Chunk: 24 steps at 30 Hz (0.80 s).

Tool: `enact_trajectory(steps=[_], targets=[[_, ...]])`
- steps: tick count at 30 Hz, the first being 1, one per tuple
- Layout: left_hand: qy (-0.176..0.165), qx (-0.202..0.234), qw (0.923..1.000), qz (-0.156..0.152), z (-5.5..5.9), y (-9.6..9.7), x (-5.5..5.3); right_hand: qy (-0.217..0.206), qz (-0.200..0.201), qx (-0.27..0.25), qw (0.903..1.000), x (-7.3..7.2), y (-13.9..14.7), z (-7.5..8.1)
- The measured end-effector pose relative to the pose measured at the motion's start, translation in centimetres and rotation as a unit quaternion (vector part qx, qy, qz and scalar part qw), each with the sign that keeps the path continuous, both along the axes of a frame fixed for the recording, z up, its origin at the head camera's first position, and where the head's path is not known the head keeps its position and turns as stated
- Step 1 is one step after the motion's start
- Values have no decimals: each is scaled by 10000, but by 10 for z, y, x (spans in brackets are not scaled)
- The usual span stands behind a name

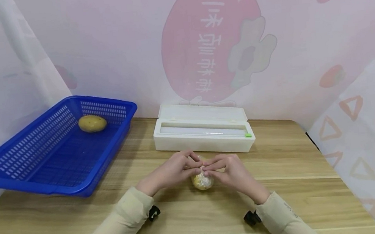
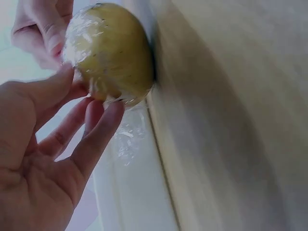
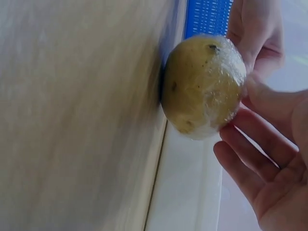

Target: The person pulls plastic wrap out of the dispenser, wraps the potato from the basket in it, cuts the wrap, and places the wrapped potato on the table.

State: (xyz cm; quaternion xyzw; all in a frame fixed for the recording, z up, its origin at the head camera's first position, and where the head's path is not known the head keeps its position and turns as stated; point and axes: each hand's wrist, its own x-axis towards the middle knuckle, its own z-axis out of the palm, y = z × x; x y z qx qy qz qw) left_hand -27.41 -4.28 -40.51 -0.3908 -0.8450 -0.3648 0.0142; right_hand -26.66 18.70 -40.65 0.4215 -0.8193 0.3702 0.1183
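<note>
A potato [image 1: 202,182] wrapped in clear cling film [image 3: 230,67] rests on the wooden table between the two hands. The left hand [image 1: 178,169] pinches the film at the potato's top, its thumb and fingertips close against the wrapped surface. From the other side the right hand [image 1: 230,169] pinches the film too, and the fingertips of both hands nearly meet. A loose flap of film hangs by the left fingers in the left wrist view. Dark specks on the potato [image 3: 190,89] show through the film in the right wrist view.
Behind the hands stands a white cling film box [image 1: 202,144], its lid raised, with a roll [image 1: 206,131] inside and a green slider [image 1: 248,135] at its right end. At left, a blue plastic basket [image 1: 113,155] holds another potato [image 1: 92,123]. A printed curtain hangs behind.
</note>
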Motion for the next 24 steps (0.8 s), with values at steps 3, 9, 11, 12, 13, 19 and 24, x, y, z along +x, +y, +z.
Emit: enact_trajectory(steps=[3, 9, 11, 12, 13, 19, 24], targets=[[-20, 202, 9997, 106, -3, 2, -1, -83, -201, -122, 9997, -1, -2, -1], [-297, 457, 9982, 268, -5, 3, 0, -91, -481, -215, 9986, -1, -6, -1], [-280, 441, 9984, 234, -5, 3, 0, -142, -577, -227, 9980, 1, -7, -2], [-268, 422, 9985, 208, -6, 3, -1, -180, -636, -237, 9975, 1, -7, -3], [-266, 398, 9987, 185, -6, 2, -1, -226, -696, -264, 9970, 2, -7, -3], [-292, 437, 9986, 72, -6, 1, -3, -365, -1023, -406, 9933, 4, -14, -2], [-273, 460, 9982, 261, -6, 2, 1, -544, -1083, -276, 9922, 3, -17, 1]])
